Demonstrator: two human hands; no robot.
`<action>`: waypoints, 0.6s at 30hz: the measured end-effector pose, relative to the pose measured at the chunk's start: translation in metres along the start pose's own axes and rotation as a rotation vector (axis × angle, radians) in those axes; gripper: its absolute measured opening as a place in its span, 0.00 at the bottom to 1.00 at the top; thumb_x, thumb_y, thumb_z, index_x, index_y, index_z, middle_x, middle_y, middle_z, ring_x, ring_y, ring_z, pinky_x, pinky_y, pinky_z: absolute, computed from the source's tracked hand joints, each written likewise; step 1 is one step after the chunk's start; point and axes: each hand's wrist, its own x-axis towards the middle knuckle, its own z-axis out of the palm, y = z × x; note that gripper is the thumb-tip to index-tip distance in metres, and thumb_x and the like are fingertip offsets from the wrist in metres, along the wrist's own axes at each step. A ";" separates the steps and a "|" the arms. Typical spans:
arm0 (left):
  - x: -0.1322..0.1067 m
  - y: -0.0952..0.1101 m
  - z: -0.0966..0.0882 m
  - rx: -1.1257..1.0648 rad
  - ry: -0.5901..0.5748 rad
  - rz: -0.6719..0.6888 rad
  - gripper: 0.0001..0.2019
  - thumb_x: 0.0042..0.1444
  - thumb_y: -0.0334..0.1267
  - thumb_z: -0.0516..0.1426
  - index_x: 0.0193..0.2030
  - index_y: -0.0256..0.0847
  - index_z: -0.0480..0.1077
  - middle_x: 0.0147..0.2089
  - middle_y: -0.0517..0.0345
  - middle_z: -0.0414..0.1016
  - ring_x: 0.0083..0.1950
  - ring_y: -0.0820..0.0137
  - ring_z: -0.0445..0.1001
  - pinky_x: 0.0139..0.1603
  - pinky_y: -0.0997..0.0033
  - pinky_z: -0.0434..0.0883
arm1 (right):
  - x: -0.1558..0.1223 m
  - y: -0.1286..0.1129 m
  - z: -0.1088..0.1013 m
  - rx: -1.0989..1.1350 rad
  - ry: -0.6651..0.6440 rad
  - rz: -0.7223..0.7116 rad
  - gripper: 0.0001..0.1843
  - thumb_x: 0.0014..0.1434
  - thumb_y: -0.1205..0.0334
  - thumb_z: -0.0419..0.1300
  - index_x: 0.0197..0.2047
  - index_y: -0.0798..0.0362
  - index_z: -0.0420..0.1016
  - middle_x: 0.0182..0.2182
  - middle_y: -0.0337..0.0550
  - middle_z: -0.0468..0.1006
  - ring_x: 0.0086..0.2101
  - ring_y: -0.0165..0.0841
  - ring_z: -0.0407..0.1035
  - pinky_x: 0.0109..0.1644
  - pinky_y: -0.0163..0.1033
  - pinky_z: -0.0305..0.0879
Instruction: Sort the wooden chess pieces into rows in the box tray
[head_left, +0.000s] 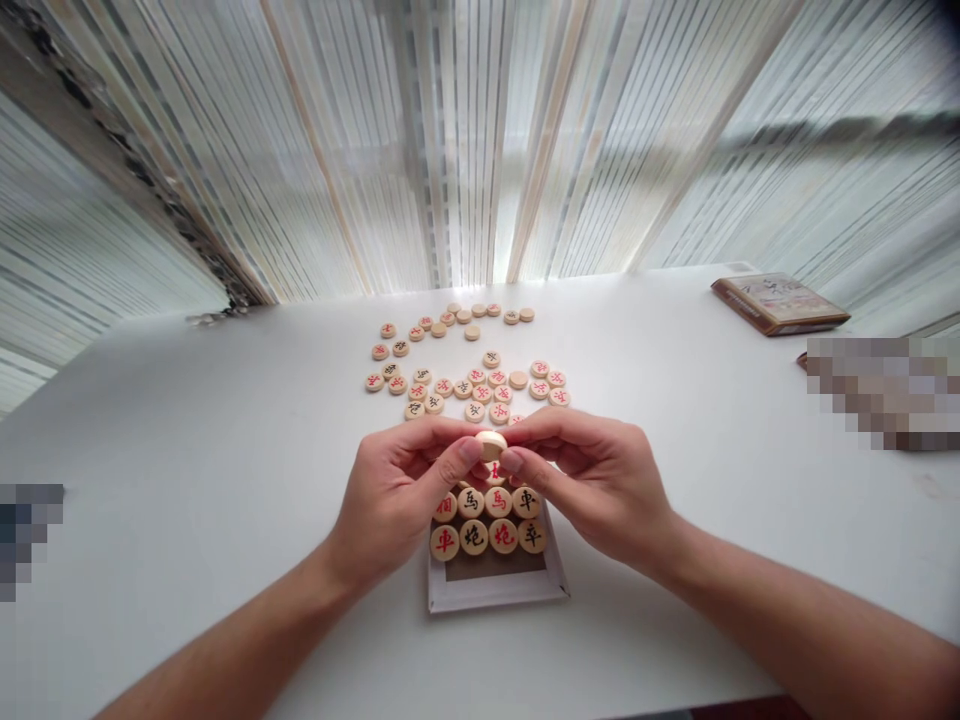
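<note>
Between the fingertips of both hands is a round wooden Chinese chess piece [492, 446], held above a white box tray [495, 597]. My left hand [409, 480] pinches its left side with thumb and fingers. From the right, my right hand [585, 480] grips the same piece. Below, Chinese chess pieces [474, 539] with red or black characters lie face up in rows in the tray. The tray's far part is hidden behind my hands. Beyond them, several loose Chinese chess pieces [483, 394] are scattered, some showing blank faces.
The white table [247, 450] reaches back to a striped string curtain [465, 150]. At the far right lies a flat brown box [780, 303], with a blurred-out object [885, 395] nearer. Another pixelated object [26, 535] sits at the left edge.
</note>
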 end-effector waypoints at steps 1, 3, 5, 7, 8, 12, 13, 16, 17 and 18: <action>0.000 0.000 0.000 0.001 0.002 -0.004 0.07 0.62 0.41 0.71 0.41 0.39 0.87 0.33 0.55 0.86 0.32 0.70 0.85 0.36 0.77 0.85 | 0.000 0.000 0.000 0.008 -0.008 0.004 0.11 0.59 0.68 0.77 0.45 0.48 0.90 0.35 0.41 0.88 0.33 0.32 0.83 0.38 0.34 0.83; -0.001 0.000 0.001 -0.001 0.003 -0.007 0.07 0.62 0.40 0.72 0.41 0.39 0.87 0.34 0.54 0.87 0.32 0.70 0.85 0.36 0.77 0.85 | 0.000 0.000 0.001 0.027 -0.015 0.012 0.12 0.61 0.67 0.77 0.47 0.48 0.90 0.36 0.42 0.88 0.34 0.33 0.84 0.39 0.35 0.83; -0.001 0.000 0.001 -0.001 0.000 -0.011 0.08 0.61 0.41 0.72 0.41 0.38 0.87 0.35 0.53 0.88 0.31 0.70 0.85 0.35 0.77 0.85 | 0.000 0.001 0.002 0.050 -0.001 0.036 0.12 0.61 0.65 0.76 0.49 0.49 0.89 0.36 0.43 0.89 0.35 0.35 0.84 0.40 0.38 0.84; -0.001 0.001 0.001 0.003 -0.004 -0.015 0.08 0.61 0.41 0.72 0.41 0.37 0.87 0.35 0.51 0.88 0.31 0.69 0.86 0.35 0.76 0.85 | 0.000 0.001 0.002 0.083 0.014 0.083 0.14 0.60 0.63 0.77 0.49 0.50 0.89 0.36 0.45 0.89 0.35 0.37 0.85 0.40 0.40 0.85; -0.001 0.001 0.001 0.003 -0.007 -0.020 0.08 0.60 0.40 0.72 0.41 0.37 0.86 0.35 0.51 0.88 0.31 0.69 0.86 0.35 0.76 0.85 | 0.000 0.001 0.002 0.107 0.015 0.110 0.15 0.59 0.62 0.78 0.49 0.50 0.89 0.36 0.45 0.89 0.35 0.37 0.85 0.40 0.41 0.85; -0.002 -0.001 0.002 -0.057 -0.027 -0.001 0.10 0.58 0.32 0.73 0.47 0.40 0.85 0.32 0.57 0.87 0.30 0.71 0.86 0.35 0.77 0.85 | 0.003 -0.001 0.000 0.202 -0.011 0.217 0.15 0.60 0.58 0.78 0.49 0.50 0.88 0.34 0.44 0.89 0.32 0.36 0.85 0.37 0.40 0.85; -0.002 -0.002 0.003 -0.068 -0.036 0.010 0.12 0.59 0.30 0.72 0.49 0.41 0.85 0.32 0.58 0.87 0.30 0.71 0.86 0.34 0.78 0.85 | 0.004 -0.002 -0.001 0.216 -0.012 0.239 0.15 0.60 0.58 0.78 0.49 0.50 0.88 0.33 0.44 0.89 0.31 0.36 0.84 0.37 0.40 0.85; -0.004 -0.006 0.002 -0.029 -0.049 0.044 0.13 0.61 0.28 0.70 0.51 0.42 0.84 0.32 0.60 0.86 0.31 0.72 0.86 0.35 0.79 0.84 | 0.006 -0.003 -0.001 0.252 -0.007 0.288 0.17 0.57 0.58 0.80 0.48 0.51 0.87 0.31 0.41 0.88 0.31 0.35 0.84 0.36 0.38 0.84; -0.004 -0.008 0.001 0.008 -0.045 0.062 0.13 0.61 0.28 0.70 0.51 0.42 0.84 0.33 0.60 0.87 0.32 0.72 0.86 0.35 0.78 0.84 | 0.007 -0.003 -0.001 0.266 -0.009 0.300 0.18 0.55 0.59 0.81 0.48 0.51 0.86 0.30 0.40 0.87 0.30 0.34 0.83 0.35 0.37 0.84; -0.005 -0.009 0.000 0.055 -0.039 0.085 0.12 0.61 0.28 0.70 0.51 0.41 0.84 0.35 0.59 0.87 0.33 0.71 0.86 0.36 0.78 0.85 | 0.007 -0.003 -0.001 0.281 -0.013 0.315 0.19 0.54 0.60 0.81 0.48 0.51 0.86 0.30 0.40 0.87 0.30 0.33 0.83 0.35 0.36 0.83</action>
